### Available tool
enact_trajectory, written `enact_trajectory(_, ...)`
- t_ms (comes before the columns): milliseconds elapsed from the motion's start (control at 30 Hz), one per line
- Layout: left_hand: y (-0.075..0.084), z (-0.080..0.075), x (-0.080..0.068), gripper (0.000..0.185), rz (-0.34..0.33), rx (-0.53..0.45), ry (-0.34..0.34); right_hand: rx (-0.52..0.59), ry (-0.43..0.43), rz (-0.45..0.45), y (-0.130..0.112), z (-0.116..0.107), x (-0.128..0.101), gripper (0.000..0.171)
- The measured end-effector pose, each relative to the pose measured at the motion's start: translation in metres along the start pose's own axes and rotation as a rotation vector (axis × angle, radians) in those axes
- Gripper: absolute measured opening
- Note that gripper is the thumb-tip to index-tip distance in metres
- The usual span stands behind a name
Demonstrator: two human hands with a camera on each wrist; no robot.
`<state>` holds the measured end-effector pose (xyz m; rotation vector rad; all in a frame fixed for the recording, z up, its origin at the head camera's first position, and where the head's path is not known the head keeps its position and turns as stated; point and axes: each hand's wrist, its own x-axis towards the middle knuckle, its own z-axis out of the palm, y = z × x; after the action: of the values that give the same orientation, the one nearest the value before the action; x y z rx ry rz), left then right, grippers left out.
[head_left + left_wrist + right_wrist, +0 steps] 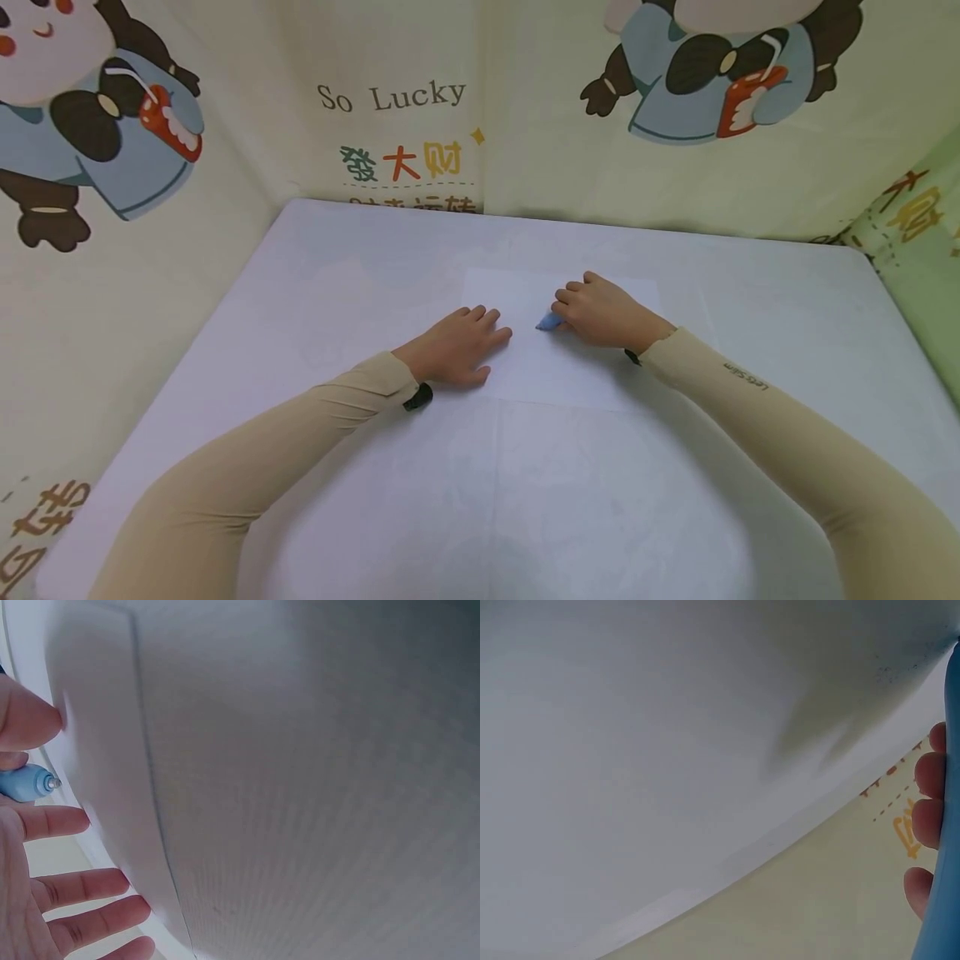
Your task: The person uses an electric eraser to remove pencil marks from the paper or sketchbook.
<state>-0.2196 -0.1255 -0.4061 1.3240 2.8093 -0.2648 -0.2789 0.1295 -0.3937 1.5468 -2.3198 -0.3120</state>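
A white sheet of paper [570, 367] lies flat on the white table [375, 275]. My left hand [459, 343] rests flat on the paper's left edge with straight fingers [64, 889]. My right hand [600, 310] grips a light blue pen [548, 322] with curled fingers, its tip on the paper just right of my left fingertips. The left wrist view shows the pen's tip [30, 783] between my two hands. In the right wrist view the blue pen [941, 855] runs along the right edge with fingertips [928, 821] curled round it.
Cartoon-printed cloth walls [397, 108] close in the table at the back and on both sides. The green wall [922, 250] stands at the right. Bare white tabletop lies near the front edge [487, 508].
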Motion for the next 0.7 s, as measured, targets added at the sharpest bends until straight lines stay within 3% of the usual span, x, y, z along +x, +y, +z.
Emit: enact_trajectory(700, -0.0001, 0.002, 0.0016, 0.05, -0.008, -0.009, -0.021, 0.031, -0.022, 0.015, 0.0029, -0.0008, -0.0019, 0.022)
